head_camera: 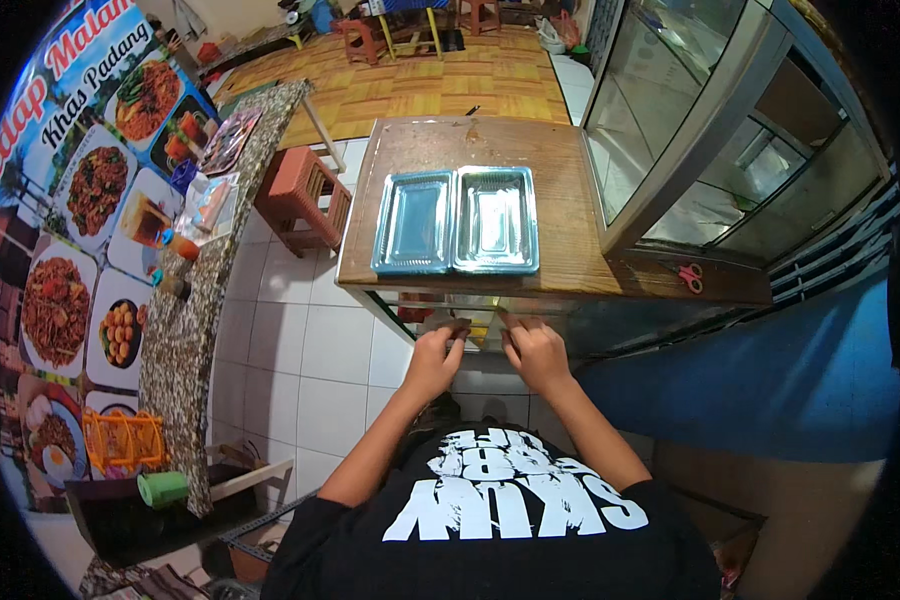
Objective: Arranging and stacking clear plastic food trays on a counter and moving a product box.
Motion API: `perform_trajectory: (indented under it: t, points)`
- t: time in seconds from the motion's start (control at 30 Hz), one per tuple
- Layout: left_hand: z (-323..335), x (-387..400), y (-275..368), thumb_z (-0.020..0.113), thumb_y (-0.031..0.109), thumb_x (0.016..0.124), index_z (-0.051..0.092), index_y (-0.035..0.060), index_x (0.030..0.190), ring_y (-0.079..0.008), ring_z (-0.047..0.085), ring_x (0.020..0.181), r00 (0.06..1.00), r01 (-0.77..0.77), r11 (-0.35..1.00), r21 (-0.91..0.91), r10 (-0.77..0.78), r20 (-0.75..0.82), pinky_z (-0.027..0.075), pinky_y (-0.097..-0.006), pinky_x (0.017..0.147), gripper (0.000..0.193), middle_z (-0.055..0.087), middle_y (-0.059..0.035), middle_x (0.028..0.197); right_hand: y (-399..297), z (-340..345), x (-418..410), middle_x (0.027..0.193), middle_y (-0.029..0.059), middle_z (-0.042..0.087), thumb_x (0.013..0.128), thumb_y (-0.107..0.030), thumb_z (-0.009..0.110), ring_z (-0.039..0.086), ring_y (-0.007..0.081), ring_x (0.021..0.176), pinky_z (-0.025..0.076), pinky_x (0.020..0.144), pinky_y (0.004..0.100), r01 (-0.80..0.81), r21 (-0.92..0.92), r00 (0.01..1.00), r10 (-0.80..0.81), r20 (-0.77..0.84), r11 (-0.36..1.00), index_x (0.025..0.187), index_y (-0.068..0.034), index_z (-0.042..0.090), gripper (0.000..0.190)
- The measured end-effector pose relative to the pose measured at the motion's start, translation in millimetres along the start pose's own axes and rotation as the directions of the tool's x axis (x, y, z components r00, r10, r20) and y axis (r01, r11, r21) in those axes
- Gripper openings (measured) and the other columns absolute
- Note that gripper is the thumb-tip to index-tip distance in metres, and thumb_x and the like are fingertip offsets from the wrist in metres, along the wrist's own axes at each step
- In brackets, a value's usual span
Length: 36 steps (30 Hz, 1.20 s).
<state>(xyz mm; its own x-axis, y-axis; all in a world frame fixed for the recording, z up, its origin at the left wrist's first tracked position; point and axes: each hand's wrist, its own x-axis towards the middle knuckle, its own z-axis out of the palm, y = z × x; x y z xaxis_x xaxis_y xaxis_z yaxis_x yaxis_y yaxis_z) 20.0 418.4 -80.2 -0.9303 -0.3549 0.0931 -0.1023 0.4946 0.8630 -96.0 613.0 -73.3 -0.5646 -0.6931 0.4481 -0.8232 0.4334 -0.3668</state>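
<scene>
My left hand (436,358) is held just in front of the near edge of a brown wooden counter top (570,225), fingers curled and thumb close to them. A short distance to its right, my right hand (536,351) has its fingers bent forward at about the same height. Something pale or clear may be between the fingertips, but it blends with the glass front (487,304) under the counter, so a hold cannot be made out. Beyond the hands, an open hinged clear plastic food box (412,221) lies flat on the counter, its two halves side by side.
A glass display cabinet (667,150) stands on the counter's right side, with red-handled scissors (691,277) before it. At left are a red plastic stool (300,195) and a speckled stone counter (187,352) with sauce bottles (178,244), an orange basket (124,441) and a green cup (162,489).
</scene>
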Motion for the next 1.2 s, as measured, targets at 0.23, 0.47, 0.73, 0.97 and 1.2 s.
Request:
perform_trajectory:
  t: [0.23,0.47,0.73,0.97,1.2]
  points:
    - [83.3,29.1,-59.9,0.060,0.005,0.100,0.044,0.0018,0.155,-0.0398,0.060,0.133,0.995,0.019,0.999,-0.030,-0.016,0.098,0.054,-0.0430,0.105,0.058,0.055,-0.0267,0.151,14.4,14.6,12.2,0.101,0.0139,0.070,0.094,-0.024,0.067,0.072,0.0317,0.067,0.058,0.058,0.0460,-0.091,-0.195,0.957,0.140,0.255,0.977,0.154,-0.032,0.054,0.062]
    - [109.4,33.0,-47.6,0.061,0.008,0.096,0.038,-0.0023,0.157,-0.0428,0.051,0.141,0.972,0.188,0.980,-0.062,-0.177,0.153,0.045,-0.0451,0.115,0.067,0.050,-0.0283,0.154,17.9,18.1,6.2,0.101,0.0146,0.072,0.092,-0.022,0.067,0.075,0.0348,0.075,0.060,0.060,0.0468,-0.131,-0.278,0.939,0.209,0.273,0.952,0.149,-0.043,0.055,0.062]
    - [116.9,29.3,-18.0,0.064,0.007,0.094,0.031,0.0000,0.162,-0.0430,0.045,0.145,0.950,0.266,0.964,-0.003,-0.262,0.172,0.040,-0.0442,0.120,0.076,0.045,-0.0285,0.158,27.5,12.6,0.0,0.102,0.0151,0.074,0.090,-0.024,0.071,0.074,0.0361,0.070,0.060,0.063,0.0477,-0.183,-0.296,0.912,0.274,0.306,0.938,0.153,-0.047,0.048,0.071]
    - [145.8,34.3,-30.3,0.068,0.009,0.093,0.035,0.0052,0.161,-0.0463,0.053,0.137,0.976,0.170,0.985,0.008,-0.170,0.133,0.049,-0.0450,0.111,0.076,0.051,-0.0261,0.154,35.2,-2.2,-10.5,0.086,0.0198,0.073,0.088,-0.023,0.072,0.075,0.0357,0.073,0.059,0.063,0.0502,-0.253,-0.280,0.904,0.329,0.273,0.926,0.156,-0.047,0.046,0.077]
    - [134.1,47.5,-14.9,0.064,0.013,0.101,0.033,0.0068,0.164,-0.0354,0.058,0.138,0.926,0.207,0.973,-0.096,-0.164,0.339,0.051,-0.0399,0.110,0.071,0.051,-0.0219,0.158,58.2,-10.8,-28.4,0.099,0.0194,0.073,0.087,-0.021,0.075,0.074,0.0400,0.075,0.058,0.065,0.0519,-0.324,-0.263,0.858,0.399,0.324,0.909,0.123,-0.022,0.070,0.036]
